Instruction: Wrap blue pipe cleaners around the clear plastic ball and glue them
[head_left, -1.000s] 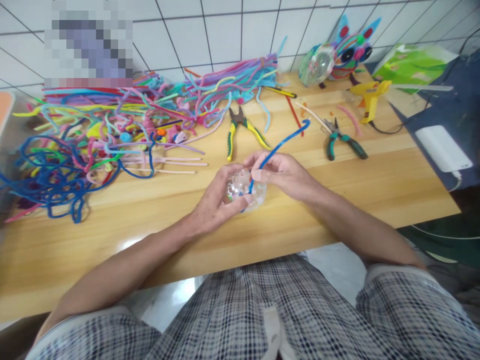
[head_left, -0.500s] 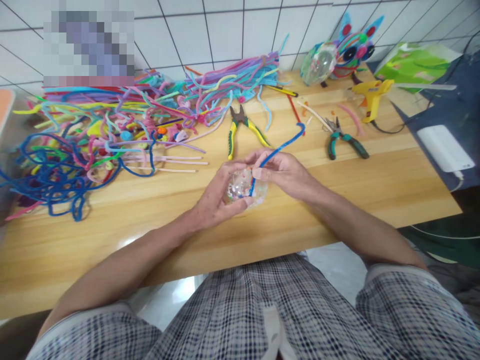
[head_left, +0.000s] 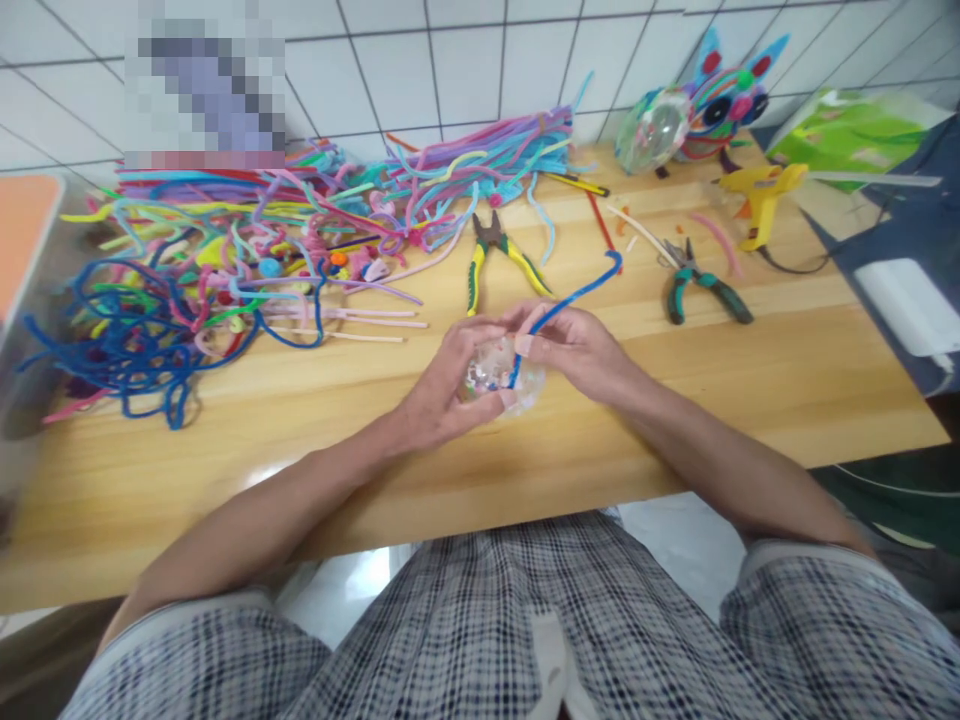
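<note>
I cup the clear ball (head_left: 486, 374) in my left hand (head_left: 442, 387), the fingers curved round its far side and the thumb against its near edge, in front of me over the tabletop (head_left: 600, 450); I can't tell whether it touches the wood. My right hand (head_left: 576, 345) pinches a blue fuzzy stem (head_left: 576, 293) between thumb and fingers, close by the ball. The stem's lower end comes down against the ball — on it or inside it, I can't make out — and its hooked upper end points between one and two o'clock. Counting from the ball, yellow-and-green pliers (head_left: 492, 238) lie with handles spread at twelve, with a bundle of pastel stems (head_left: 480, 157) beyond them. A mixed heap of coloured stems (head_left: 247, 235) spreads at ten, a tangle of blue stems (head_left: 142, 345) at nine. At two lie green-and-black pliers (head_left: 688, 268), and farther out that way a yellow glue gun (head_left: 763, 198).
</note>
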